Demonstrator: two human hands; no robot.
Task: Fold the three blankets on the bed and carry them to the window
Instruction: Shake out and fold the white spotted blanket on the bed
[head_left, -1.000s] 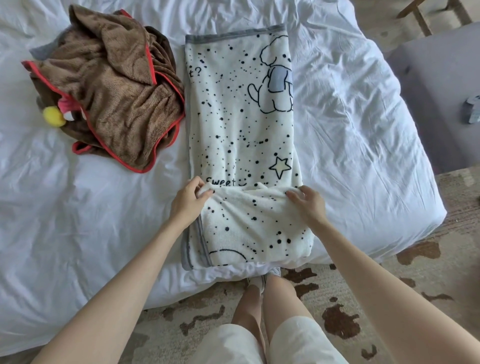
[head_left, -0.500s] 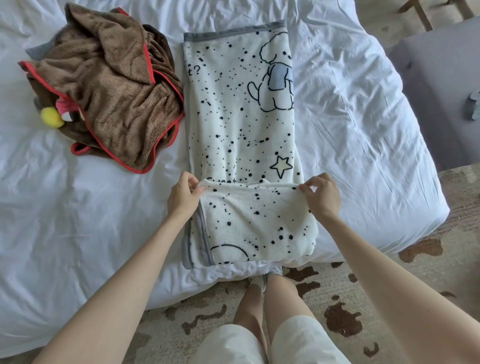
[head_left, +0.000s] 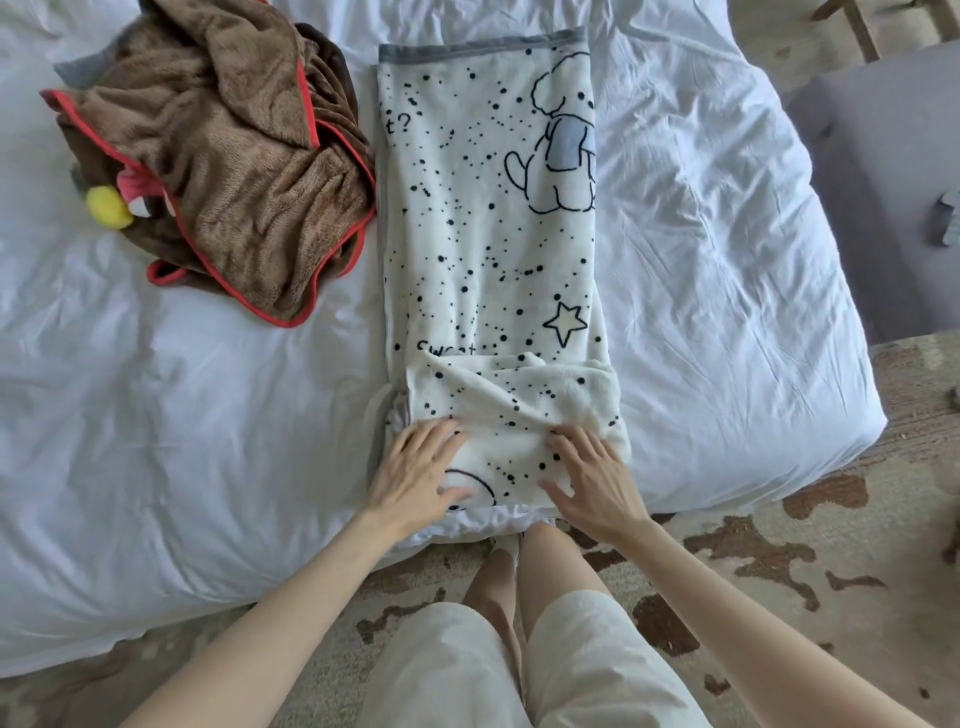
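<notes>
Your left hand and right hand lie flat, fingers spread, gripping nothing, pressing the white spotted blanket's near fold at the bed edge. Brown blanket lies crumpled beside it.

Bare left hand and right hand, bare forearms, loose cream knee-length shorts (lightly creased), bare shins.

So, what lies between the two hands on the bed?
In the head view, only the folded near end of the white spotted blanket lies between the left hand and the right hand; both rest flat on it.
</notes>
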